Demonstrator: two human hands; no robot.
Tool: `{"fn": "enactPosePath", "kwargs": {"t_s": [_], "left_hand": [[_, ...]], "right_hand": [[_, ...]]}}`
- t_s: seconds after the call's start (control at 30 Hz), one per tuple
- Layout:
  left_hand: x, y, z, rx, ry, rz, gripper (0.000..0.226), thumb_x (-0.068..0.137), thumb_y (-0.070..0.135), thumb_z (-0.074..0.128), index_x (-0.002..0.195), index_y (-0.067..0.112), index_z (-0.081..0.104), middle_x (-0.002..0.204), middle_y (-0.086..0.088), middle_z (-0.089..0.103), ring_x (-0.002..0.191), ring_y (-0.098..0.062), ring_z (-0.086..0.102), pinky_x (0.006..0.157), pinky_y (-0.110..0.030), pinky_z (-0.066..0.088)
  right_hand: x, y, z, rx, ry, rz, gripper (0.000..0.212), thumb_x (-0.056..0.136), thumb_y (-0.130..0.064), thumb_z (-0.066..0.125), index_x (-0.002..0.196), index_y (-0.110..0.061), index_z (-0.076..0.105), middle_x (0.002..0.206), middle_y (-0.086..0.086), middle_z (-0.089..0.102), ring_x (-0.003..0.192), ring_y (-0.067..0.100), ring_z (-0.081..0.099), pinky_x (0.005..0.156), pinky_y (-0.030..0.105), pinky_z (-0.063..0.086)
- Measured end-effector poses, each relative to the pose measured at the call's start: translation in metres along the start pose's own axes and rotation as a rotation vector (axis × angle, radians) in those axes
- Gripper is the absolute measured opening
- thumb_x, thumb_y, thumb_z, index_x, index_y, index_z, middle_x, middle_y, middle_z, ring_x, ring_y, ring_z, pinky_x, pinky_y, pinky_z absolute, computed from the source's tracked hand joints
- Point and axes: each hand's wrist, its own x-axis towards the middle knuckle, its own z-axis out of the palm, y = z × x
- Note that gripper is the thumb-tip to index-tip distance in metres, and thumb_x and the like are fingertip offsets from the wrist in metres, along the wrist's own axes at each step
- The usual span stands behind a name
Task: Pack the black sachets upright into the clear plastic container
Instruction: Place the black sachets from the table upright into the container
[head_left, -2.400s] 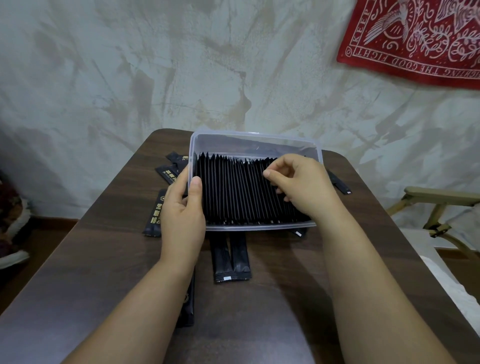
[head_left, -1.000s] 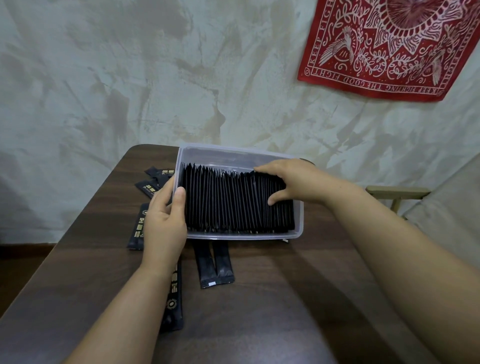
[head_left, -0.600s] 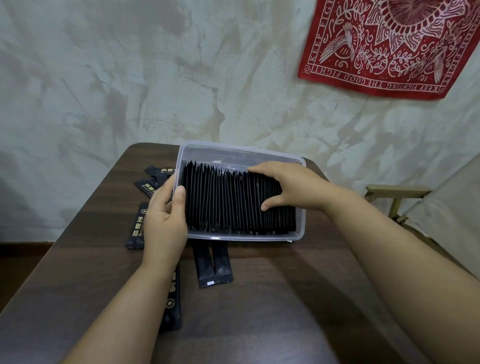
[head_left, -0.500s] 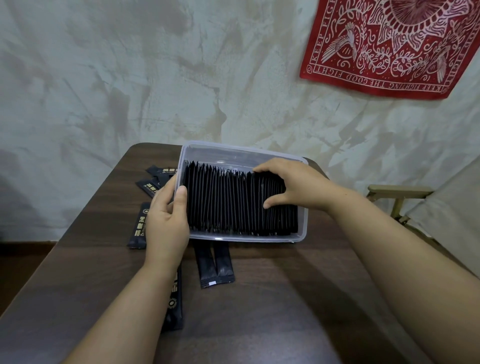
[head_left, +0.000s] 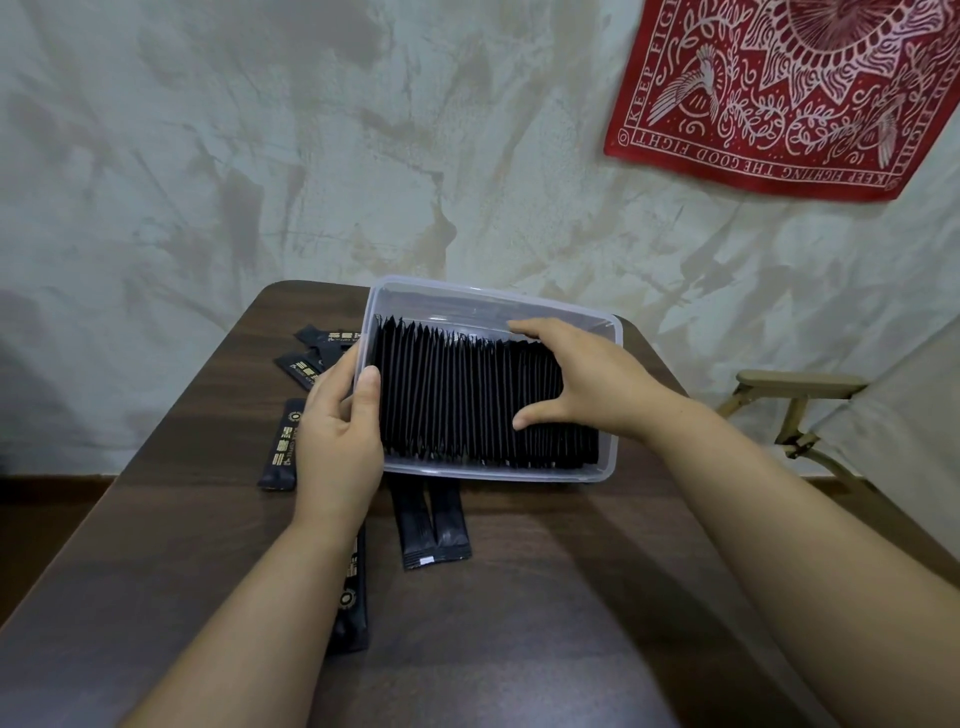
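1. Fingers (head_left: 527, 328) of the right hand (head_left: 587, 384) spread wide, flat over the sachets (head_left: 447, 400) — upright in the container (head_left: 498, 304).
2. Left hand (head_left: 337, 447) grips the container's left wall, thumb over the rim.

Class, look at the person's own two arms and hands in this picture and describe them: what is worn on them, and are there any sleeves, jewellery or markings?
The left forearm and right forearm are bare up to the picture's edge; no sleeve shows. The left hand and right hand wear no gloves, and no ring, watch, bracelet or marking is visible on either.
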Motion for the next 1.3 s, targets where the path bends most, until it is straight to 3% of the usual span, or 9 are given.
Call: {"fn": "enactPosePath", "kwargs": {"t_s": [0.07,0.27,0.5,0.73,0.93,1.1,1.3], "left_hand": [[0.001,-0.001,0.0,0.001,0.003,-0.009,0.032,0.104,0.023,0.045,0.133,0.03,0.057,0.135,0.004,0.058,0.126,-0.001,0.051,0.112,-0.034,0.04],[0.001,-0.001,0.0,-0.005,0.007,-0.024,0.034,0.104,0.024,0.045,0.135,0.025,0.058,0.134,0.003,0.059,0.125,-0.004,0.053,0.111,-0.038,0.041],[0.001,0.0,0.001,-0.002,0.007,-0.009,0.038,0.098,0.036,0.045,0.133,0.03,0.058,0.133,0.006,0.06,0.126,-0.004,0.053,0.111,-0.038,0.041],[0.001,0.002,0.001,-0.001,0.021,-0.031,0.034,0.103,0.021,0.046,0.135,0.022,0.058,0.135,0.004,0.059,0.123,0.001,0.053,0.11,-0.028,0.041],[0.002,0.0,0.002,-0.003,0.024,-0.024,0.034,0.103,0.021,0.046,0.135,0.023,0.058,0.135,0.004,0.058,0.126,-0.004,0.053,0.111,-0.036,0.04],[0.001,0.001,0.001,-0.006,0.02,-0.012,0.033,0.104,0.02,0.045,0.133,0.025,0.058,0.133,0.005,0.059,0.125,0.0,0.052,0.11,-0.031,0.04],[0.002,0.0,0.001,-0.007,0.015,-0.035,0.034,0.104,0.023,0.045,0.135,0.024,0.058,0.135,0.004,0.059,0.126,-0.004,0.053,0.111,-0.038,0.041]], "right_hand": [[0.001,-0.001,0.002,-0.034,-0.019,-0.036,0.102,0.065,-0.054,0.077,0.148,-0.026,0.024,0.151,-0.007,0.033,0.137,0.014,0.033,0.11,0.036,0.033],[0.002,-0.001,0.005,-0.053,0.014,-0.016,0.091,0.065,-0.052,0.078,0.141,-0.023,0.037,0.143,-0.007,0.043,0.131,0.014,0.039,0.107,0.033,0.032],[0.012,-0.011,0.012,-0.069,-0.008,-0.127,0.106,0.064,-0.055,0.077,0.149,-0.022,0.023,0.153,-0.004,0.03,0.142,0.015,0.025,0.116,0.037,0.02],[0.011,-0.01,0.014,0.009,0.054,-0.05,0.09,0.063,-0.054,0.079,0.139,-0.025,0.04,0.141,-0.008,0.045,0.131,0.013,0.039,0.108,0.033,0.026],[0.016,-0.018,0.019,-0.05,0.078,-0.053,0.099,0.064,-0.063,0.073,0.146,-0.027,0.029,0.147,-0.009,0.038,0.136,0.012,0.032,0.109,0.033,0.021],[0.017,-0.017,0.023,-0.04,0.095,-0.023,0.091,0.063,-0.062,0.073,0.139,-0.026,0.039,0.141,-0.008,0.045,0.132,0.015,0.038,0.108,0.033,0.021],[0.018,-0.019,0.023,0.013,0.102,-0.027,0.089,0.069,-0.06,0.071,0.144,-0.032,0.032,0.144,-0.012,0.043,0.134,0.013,0.035,0.107,0.035,0.022]]}}
